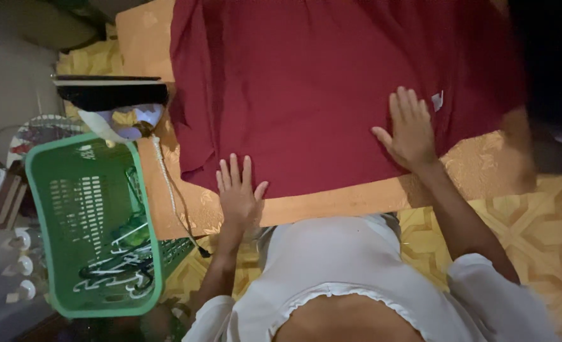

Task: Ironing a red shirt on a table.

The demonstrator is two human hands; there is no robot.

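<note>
A dark red garment (306, 82) lies spread flat on an orange patterned cloth (331, 206). My left hand (238, 197) rests palm down with fingers apart at the garment's near edge, partly on the orange cloth. My right hand (409, 130) lies flat on the red fabric further right, fingers spread, just beside a small white tag (437, 101). Neither hand holds anything.
A clothes iron (113, 104) stands at the left edge of the orange cloth, and its cord (173, 196) trails down toward me. A green plastic basket (43, 215) with several hangers sits at the left. Yellow patterned bedding (540, 221) lies underneath at right.
</note>
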